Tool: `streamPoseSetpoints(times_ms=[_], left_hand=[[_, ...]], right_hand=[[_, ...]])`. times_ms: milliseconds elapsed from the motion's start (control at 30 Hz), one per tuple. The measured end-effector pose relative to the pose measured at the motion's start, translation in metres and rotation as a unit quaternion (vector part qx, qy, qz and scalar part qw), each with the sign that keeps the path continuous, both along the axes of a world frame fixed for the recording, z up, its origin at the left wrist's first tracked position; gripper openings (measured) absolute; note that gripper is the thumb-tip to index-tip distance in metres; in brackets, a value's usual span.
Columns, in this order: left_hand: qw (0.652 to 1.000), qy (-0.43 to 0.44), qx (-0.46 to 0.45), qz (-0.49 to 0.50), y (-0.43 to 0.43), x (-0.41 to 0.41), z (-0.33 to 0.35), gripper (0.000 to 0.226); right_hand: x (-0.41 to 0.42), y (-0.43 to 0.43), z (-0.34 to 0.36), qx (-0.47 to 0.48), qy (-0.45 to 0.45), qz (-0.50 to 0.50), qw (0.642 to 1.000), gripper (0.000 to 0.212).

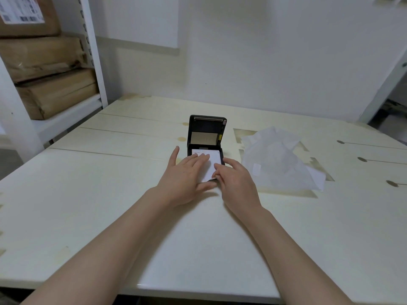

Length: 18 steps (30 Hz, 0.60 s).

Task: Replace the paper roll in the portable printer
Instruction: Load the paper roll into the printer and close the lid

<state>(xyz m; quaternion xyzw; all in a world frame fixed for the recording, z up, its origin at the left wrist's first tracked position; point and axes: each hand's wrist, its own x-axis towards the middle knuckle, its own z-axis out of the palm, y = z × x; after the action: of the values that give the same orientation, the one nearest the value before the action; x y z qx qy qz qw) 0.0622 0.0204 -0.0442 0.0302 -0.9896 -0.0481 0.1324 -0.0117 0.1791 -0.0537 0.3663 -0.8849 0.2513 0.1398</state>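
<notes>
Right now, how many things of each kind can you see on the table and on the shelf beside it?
Black printer, lid open: 1
White paper piece under both hands, left hand, right hand: 1
Pile of crumpled white sheets: 1
Brown wrapped parcels on the shelf: 3
Total: 6

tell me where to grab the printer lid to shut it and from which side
Take the printer lid by its top edge, coming from behind and above, then tip it toward you. It stands upright, hinged at the rear of the printer base, so the top edge is free. The left hand and right hand rest on the white paper over the front, so the near side is crowded.
</notes>
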Motion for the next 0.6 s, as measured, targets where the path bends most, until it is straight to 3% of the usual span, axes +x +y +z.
streamPoseSetpoints(times_ms=[167,267,333,467,600], left_hand=[[0.998,0.059,0.026,0.001,-0.005,-0.007,0.001,0.079],[0.993,0.114,0.039,-0.013,-0.009,-0.011,-0.009,0.040],[0.988,0.146,0.056,-0.007,-0.011,-0.013,-0.016,0.032],[0.982,0.168,0.087,0.018,-0.013,-0.014,-0.018,0.038],[0.975,0.148,0.150,0.077,-0.016,-0.015,-0.015,0.087]], right_hand=[[0.003,0.002,0.002,-0.014,0.033,0.019,0.999,0.023],[0.002,0.002,0.013,-0.072,-0.002,0.007,0.997,0.020],[-0.005,0.001,0.022,-0.101,-0.013,-0.015,0.995,0.022],[-0.032,-0.009,0.040,-0.115,-0.036,-0.042,0.992,0.037],[-0.053,-0.028,0.058,-0.121,-0.060,-0.016,0.991,0.053]])
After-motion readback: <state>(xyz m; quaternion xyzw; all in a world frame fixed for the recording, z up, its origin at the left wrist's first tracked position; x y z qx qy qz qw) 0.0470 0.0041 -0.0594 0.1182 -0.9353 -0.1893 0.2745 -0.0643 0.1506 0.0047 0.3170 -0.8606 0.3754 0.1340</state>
